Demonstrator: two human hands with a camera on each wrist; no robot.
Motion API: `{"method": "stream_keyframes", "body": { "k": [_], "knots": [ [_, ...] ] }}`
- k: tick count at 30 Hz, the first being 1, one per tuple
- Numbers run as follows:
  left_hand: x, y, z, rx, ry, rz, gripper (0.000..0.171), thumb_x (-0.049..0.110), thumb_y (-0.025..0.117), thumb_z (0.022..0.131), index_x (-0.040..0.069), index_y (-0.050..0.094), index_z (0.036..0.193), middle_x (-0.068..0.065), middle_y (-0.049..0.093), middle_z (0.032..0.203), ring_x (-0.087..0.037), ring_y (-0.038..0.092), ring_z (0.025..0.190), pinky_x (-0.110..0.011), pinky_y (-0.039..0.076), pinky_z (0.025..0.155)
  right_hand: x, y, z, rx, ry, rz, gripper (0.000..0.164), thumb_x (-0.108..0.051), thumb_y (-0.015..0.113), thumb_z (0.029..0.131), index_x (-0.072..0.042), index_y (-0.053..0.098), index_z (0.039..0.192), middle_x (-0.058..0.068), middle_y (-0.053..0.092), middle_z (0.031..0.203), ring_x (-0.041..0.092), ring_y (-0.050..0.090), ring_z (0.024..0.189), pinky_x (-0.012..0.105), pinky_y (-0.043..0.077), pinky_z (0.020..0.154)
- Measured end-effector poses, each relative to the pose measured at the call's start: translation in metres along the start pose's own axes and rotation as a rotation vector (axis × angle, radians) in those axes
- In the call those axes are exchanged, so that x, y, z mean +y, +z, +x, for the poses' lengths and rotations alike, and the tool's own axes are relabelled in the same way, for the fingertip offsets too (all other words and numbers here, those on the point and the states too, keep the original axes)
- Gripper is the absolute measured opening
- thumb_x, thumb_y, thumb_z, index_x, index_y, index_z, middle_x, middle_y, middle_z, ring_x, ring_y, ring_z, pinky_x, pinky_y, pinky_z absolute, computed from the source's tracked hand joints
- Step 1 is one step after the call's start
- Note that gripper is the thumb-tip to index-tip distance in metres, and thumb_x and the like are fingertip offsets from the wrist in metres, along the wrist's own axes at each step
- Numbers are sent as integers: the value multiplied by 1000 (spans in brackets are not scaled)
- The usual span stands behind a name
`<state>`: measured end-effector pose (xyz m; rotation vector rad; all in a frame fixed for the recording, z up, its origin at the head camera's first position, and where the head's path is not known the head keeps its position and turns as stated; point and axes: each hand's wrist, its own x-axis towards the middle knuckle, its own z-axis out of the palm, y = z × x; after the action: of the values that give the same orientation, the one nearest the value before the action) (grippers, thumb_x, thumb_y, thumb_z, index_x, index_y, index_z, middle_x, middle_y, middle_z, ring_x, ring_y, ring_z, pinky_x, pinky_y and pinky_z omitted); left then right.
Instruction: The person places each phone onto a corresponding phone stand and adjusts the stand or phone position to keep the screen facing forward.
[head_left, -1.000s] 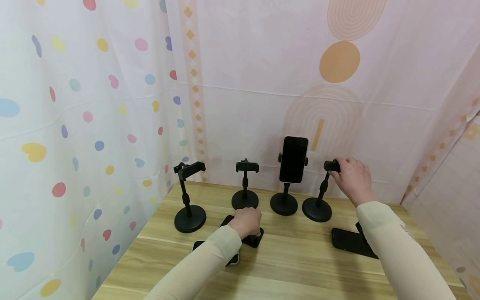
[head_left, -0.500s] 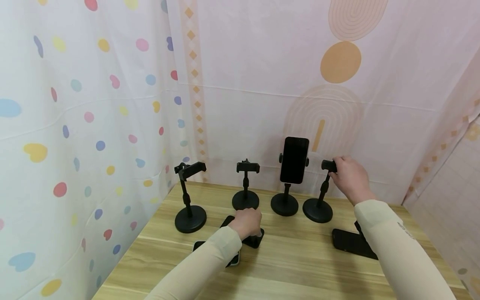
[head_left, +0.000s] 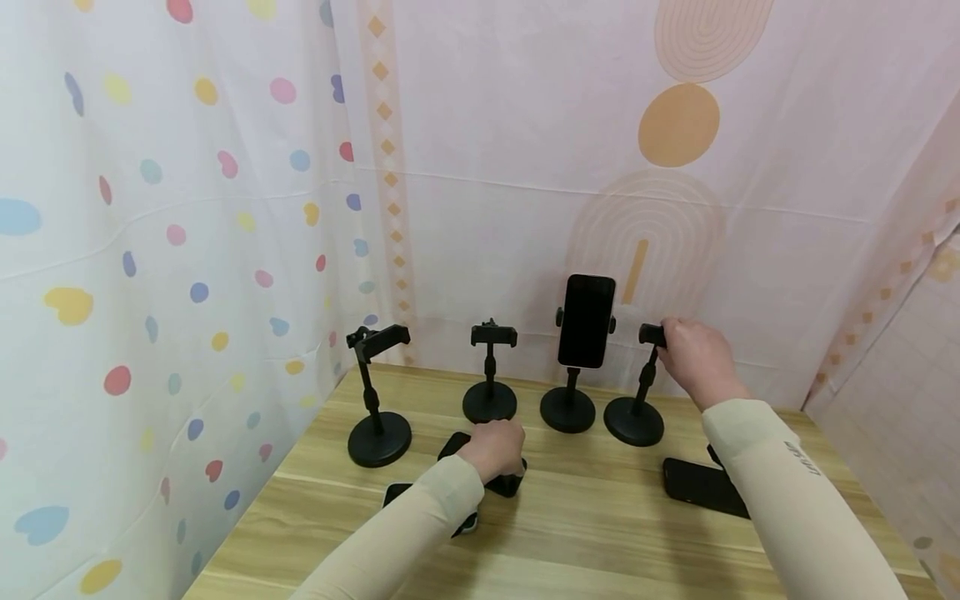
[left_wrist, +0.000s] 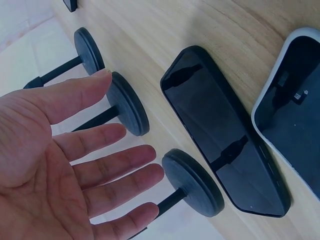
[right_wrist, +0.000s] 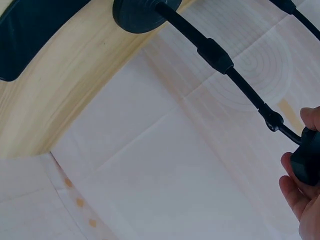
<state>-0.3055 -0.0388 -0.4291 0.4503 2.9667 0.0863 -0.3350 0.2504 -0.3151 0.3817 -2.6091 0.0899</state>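
At the back of the pale wooden table (head_left: 585, 533), my right hand (head_left: 701, 358) grips the rightmost round-footed black stand (head_left: 633, 422) by its black plastic clamp (head_left: 651, 335), a good spot. It looks light and stiff. My left hand (left_wrist: 52, 167) holds nothing, fingers loose.

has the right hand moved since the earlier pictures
Yes: the right hand has shifted slightly left, toward the mounted phone in the head view.

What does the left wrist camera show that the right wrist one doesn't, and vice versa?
Only the left wrist view shows the left hand, its fingers outstretched, plus a pale-rimmed phone and a black phone beside it. Only the right wrist view shows the right hand pinching a stand clamp, and orange diamonds. Both show wooden table, pale curtain, and black stands with round bases.
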Motion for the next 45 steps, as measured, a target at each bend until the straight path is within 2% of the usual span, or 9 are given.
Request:
{"method": "stream_keyframes", "body": {
  "k": [5, 12, 22, 28, 32, 37, 45],
  "knots": [
    [1, 3, -2, -9, 24, 6, 21, 30, 82, 83, 13, 71, 85, 0, 64, 82, -16, 58, 69, -38, 53, 68, -2, -6, 6, -54, -3, 25, 13, 1, 73, 82, 3, 60, 82, 16, 65, 73, 32, 61, 63, 49, 51, 62],
    [2, 6, -5, 4, 56, 6, 20, 29, 82, 82, 13, 72, 87, -1, 65, 86, -15, 58, 69, -34, 52, 63, 0, -16, 13, -149, -8, 19, 13, 1, 72, 80, 2, 59, 80, 15, 63, 72, 30, 60, 62, 48, 51, 62],
    [2, 6, -6, -9, 55, -8, 19, 29, 80, 84, 14, 69, 81, 0, 62, 80, -14, 54, 63, -32, 48, 58, 3, -20, 15, -165, 4, 31, 8, 1, 69, 82, 2, 61, 81, 15, 64, 73, 31, 60, 63, 48, 50, 64],
    [3, 4, -5, -7, 53, 0, 27, 27, 79, 85, 14, 62, 69, 3, 55, 69, -12, 49, 55, -30, 44, 52, 6, -18, 12, -158, 20, 59, 17, -5, 75, 85, 4, 64, 95, 20, 69, 86, 35, 64, 74, 51, 51, 70],
    [4, 3, -3, -4, 59, 12, 22, 28, 80, 84, 13, 67, 75, 2, 58, 73, -12, 51, 58, -32, 48, 55, 10, -17, 9, -158, 27, 87, 29, -7, 74, 87, 6, 62, 110, 24, 69, 97, 40, 65, 85, 54, 51, 76],
    [4, 3, -1, -8, 55, 11, 19, 28, 81, 83, 12, 71, 85, 1, 63, 80, -12, 54, 62, -34, 51, 59, 16, -15, 5, -175, 37, 101, 51, -9, 73, 89, 11, 51, 130, 32, 63, 115, 45, 63, 98, 57, 50, 82],
    [5, 5, -2, -13, 58, -6, 19, 27, 81, 83, 12, 69, 80, 2, 60, 74, -12, 53, 60, -32, 49, 57, 29, -13, -8, -214, 64, 77, 63, -13, 73, 90, 14, 43, 138, 36, 53, 130, 50, 58, 109, 59, 48, 88]
  ]
}}
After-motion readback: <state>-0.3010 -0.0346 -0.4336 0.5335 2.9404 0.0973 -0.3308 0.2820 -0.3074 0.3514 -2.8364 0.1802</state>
